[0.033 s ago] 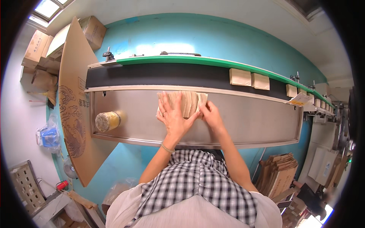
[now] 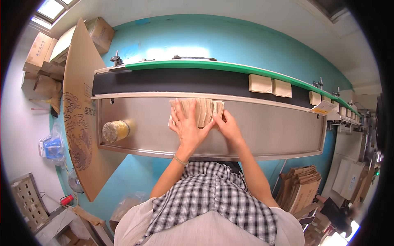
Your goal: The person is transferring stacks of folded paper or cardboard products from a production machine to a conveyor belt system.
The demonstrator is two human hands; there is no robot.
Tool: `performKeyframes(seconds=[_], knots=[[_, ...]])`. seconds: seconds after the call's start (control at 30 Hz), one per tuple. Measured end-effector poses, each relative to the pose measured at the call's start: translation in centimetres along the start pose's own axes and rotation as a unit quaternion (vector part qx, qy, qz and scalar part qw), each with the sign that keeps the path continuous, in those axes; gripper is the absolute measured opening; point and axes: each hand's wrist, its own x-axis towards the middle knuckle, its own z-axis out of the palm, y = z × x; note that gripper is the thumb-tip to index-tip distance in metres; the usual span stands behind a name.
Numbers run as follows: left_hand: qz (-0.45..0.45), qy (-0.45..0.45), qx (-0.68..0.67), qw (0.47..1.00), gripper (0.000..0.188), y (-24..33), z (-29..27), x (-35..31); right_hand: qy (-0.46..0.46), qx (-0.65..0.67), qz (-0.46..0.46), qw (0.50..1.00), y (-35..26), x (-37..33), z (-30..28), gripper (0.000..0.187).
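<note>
A row of beige folded paper napkins (image 2: 204, 111) stands on edge on the metal work tray (image 2: 271, 131), pressed together in front of me. My left hand (image 2: 188, 123) lies across its left part, fingers spread over the far side and thumb along the near side. At the right end, my right hand (image 2: 226, 125) grips the last napkins between thumb and fingers. Both thumbs come close together at the near right corner. The fingertips of my right hand are partly hidden behind the paper.
Behind the tray runs a black conveyor belt (image 2: 164, 80) with a green rail (image 2: 184, 64), carrying several beige packs (image 2: 260, 83). A yellowish jar-like cylinder (image 2: 116, 130) lies at the tray's left. A large cardboard sheet (image 2: 82, 123) stands beside it. Flattened cartons (image 2: 299, 186) lean below right.
The nearest beige packs on the belt have shifted very slightly right. My right hand has moved a little at the end of the napkin row; my left hand keeps its place.
</note>
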Motion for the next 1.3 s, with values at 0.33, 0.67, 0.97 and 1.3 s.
performKeyframes(seconds=[0.33, 0.67, 0.97, 1.3], knots=[[0.008, -0.005, -0.004, 1.000, 0.088, -0.6, 0.3, 0.0, 0.153, 0.319, -0.005, 0.936, -1.9, 5.8, -5.6, 0.024], [0.003, -0.004, -0.077, 0.997, 0.080, -0.8, 1.0, -0.3, 0.079, -0.036, -0.084, 0.993, -0.2, 0.8, 1.3, 0.043], [0.013, 0.002, -0.011, 1.000, 0.090, 0.0, 0.6, -0.7, -0.030, 0.086, 0.085, 0.992, -0.1, -0.3, -2.7, 0.042], [0.000, 0.040, -0.218, 0.975, 0.092, -0.3, 1.4, -0.4, 0.070, -0.011, -0.106, 0.992, 0.7, 3.1, -1.4, 0.040]])
